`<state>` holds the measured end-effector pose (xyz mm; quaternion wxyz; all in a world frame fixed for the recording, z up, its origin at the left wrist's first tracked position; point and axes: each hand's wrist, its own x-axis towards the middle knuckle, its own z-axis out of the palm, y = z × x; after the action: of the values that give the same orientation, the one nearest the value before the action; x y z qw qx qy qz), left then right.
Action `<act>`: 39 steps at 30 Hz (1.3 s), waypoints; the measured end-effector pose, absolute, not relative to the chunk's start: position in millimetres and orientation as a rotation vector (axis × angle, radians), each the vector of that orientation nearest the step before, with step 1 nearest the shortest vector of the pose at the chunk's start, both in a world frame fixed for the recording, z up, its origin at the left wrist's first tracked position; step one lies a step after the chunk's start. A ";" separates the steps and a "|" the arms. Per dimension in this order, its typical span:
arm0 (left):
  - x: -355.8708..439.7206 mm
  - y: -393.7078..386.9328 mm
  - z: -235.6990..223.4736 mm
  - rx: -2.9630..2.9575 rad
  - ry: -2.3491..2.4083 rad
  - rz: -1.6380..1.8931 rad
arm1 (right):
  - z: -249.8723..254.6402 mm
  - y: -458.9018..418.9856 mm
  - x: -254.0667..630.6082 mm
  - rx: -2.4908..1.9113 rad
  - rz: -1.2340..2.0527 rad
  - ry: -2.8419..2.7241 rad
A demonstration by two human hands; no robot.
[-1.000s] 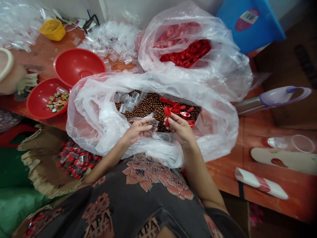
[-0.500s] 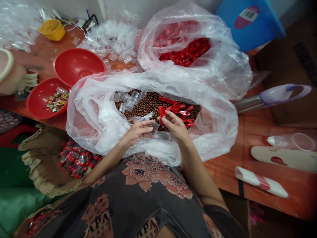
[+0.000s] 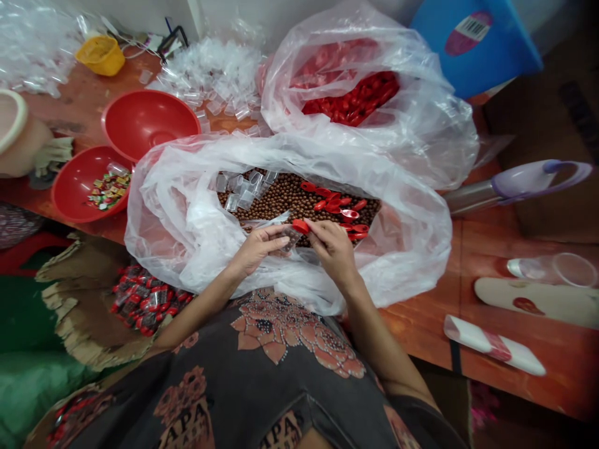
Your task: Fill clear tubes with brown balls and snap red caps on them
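Observation:
Between the fingers and thumb of my left hand (image 3: 259, 249) is a small clear plastic container (image 3: 291, 237) with dark balls in it. My right hand (image 3: 334, 249) pinches a red cap (image 3: 301, 226) at the container's mouth; whether it is seated I cannot tell. Both hands are over a large plastic bag (image 3: 173, 206) full of small brown balls (image 3: 290, 193). On the balls lie several empty clear containers (image 3: 246, 190) at the left and several red caps (image 3: 334, 202) at the right.
A second bag (image 3: 430, 131) of red caps stands behind. Red bowls (image 3: 152, 121) and a heap of clear containers (image 3: 210, 68) are at the back left. A torn carton (image 3: 65, 312) with filled containers (image 3: 145, 302) sits low left. A steel-and-lilac flask (image 3: 519, 184) lies at the right.
My right hand has brought the red cap left and down onto the container's mouth, turning it over from upright. My left hand has stayed nearly still.

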<state>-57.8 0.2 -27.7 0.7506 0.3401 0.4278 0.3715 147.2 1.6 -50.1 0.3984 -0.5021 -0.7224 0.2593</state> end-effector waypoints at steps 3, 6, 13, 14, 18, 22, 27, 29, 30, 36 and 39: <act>-57.2 -1.4 -29.9 0.775 0.927 0.796 | -46.4 -3.7 147.8 -1.304 0.330 -1.985; -56.5 -2.6 -33.0 0.813 0.928 0.802 | -43.3 -6.5 147.5 -1.263 0.257 -2.056; -53.6 -1.7 -38.2 0.899 0.989 0.856 | -46.2 -9.4 141.8 -1.160 0.506 -1.938; -52.5 -1.8 -38.0 0.904 0.985 0.848 | -46.1 -10.8 140.0 -1.180 0.553 -1.870; -47.2 -3.0 -34.6 0.905 0.939 0.849 | -42.0 -17.6 132.7 -1.277 0.636 -1.615; -43.6 -4.0 -30.7 0.880 0.917 0.854 | -38.4 -22.6 127.7 -1.291 0.682 -1.452; -42.4 -4.3 -32.5 0.906 0.937 0.858 | -38.2 -25.5 123.5 -1.357 0.735 -1.368; -42.1 -4.7 -33.5 0.897 0.934 0.871 | -39.5 -25.4 122.9 -1.348 0.697 -1.405; -42.1 -5.0 -33.7 0.888 0.932 0.882 | -40.5 -24.8 123.2 -1.333 0.664 -1.447; -41.7 -6.0 -29.6 0.824 0.970 0.917 | -49.8 -15.8 129.7 -1.204 0.517 -1.838; -35.9 -4.9 -28.3 0.737 0.986 0.922 | -54.0 -13.8 131.0 -1.177 0.503 -1.926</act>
<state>-35.9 -4.9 -28.3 0.7185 0.3334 0.4460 0.4168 131.0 -13.8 -54.0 0.4027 -0.4659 -0.7623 0.1992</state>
